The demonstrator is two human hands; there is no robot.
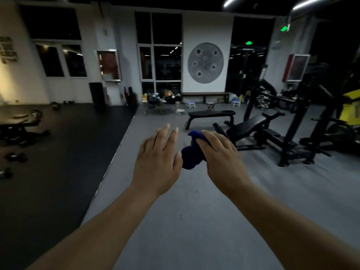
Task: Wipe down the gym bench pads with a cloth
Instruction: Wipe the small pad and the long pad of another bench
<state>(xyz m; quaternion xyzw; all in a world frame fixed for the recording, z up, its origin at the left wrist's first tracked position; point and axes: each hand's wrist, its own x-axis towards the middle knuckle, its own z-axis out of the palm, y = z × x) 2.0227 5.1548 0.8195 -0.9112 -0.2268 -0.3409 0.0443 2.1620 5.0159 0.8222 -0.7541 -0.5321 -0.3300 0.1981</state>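
A bunched dark blue cloth hangs in the air in front of me, gripped by my right hand with the fingers curled over its top. My left hand is stretched out beside it with straight, spread fingers, its thumb close to the cloth's left edge. Farther ahead on the grey floor stands a flat black gym bench. To its right, an inclined black bench pad sits in a black rack. Both benches are well out of arm's reach.
A black rubber mat covers the floor at left, with dumbbells and another low bench on it. A black rack frame and yellow machine stand at right. Stools and bags line the far wall.
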